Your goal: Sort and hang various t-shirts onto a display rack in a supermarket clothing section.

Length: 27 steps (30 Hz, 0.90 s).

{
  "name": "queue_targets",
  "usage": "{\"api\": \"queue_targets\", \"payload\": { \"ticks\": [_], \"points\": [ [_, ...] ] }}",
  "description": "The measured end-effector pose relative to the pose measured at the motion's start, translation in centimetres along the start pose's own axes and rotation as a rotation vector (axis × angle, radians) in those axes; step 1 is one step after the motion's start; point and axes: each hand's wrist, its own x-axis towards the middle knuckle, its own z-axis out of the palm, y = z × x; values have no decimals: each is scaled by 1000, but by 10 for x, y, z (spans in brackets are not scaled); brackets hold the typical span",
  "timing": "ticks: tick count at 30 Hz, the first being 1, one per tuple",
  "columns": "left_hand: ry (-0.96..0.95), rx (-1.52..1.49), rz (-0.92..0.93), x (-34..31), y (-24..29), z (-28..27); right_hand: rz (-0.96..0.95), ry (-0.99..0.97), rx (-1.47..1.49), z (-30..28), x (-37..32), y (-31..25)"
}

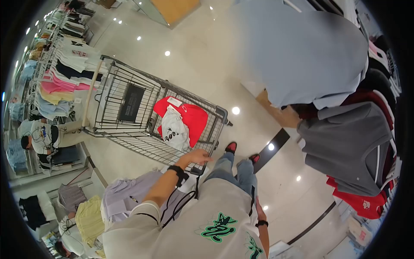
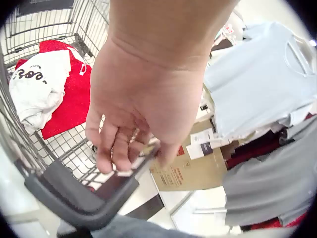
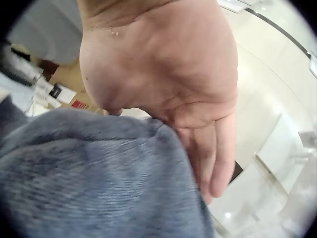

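My left hand (image 1: 197, 157) is at the near corner of a metal wire shopping cart (image 2: 89, 196). In the left wrist view the cart's dark rim runs between the thumb and the loosely bent fingers (image 2: 116, 148), which hold it there. Inside the cart lie a red garment (image 1: 196, 121) with a tag and a crumpled white garment (image 1: 174, 129) with black lettering. My right hand (image 3: 168, 74) hangs beside the thigh, fingers fairly straight and pointing down, close against the blue jeans (image 3: 99, 173). It holds nothing visible.
On the right, a rack bears a light blue shirt (image 1: 310, 56) and a dark grey shirt (image 1: 349, 146), with a cardboard box (image 2: 190, 171) nearby. More clothes racks line the left, where another person (image 1: 41, 134) is. A lavender garment (image 1: 125, 194) hangs beside my left arm.
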Motion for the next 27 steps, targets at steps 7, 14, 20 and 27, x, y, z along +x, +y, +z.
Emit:
{"api": "queue_targets", "payload": {
  "ticks": [7,14,20,27],
  "points": [
    [120,-750,-365,18,-141,-31,233,293,-562,0,31,-15],
    [423,-209,-805,31,-221,0,280,297,-904,31,73,-66],
    [403,-121,-761,57,-201,22,170,436,-1320,57,100,-94],
    [258,-35,-675,43,-185,-24,-119,421,-1681,64,98,-105]
  ]
}}
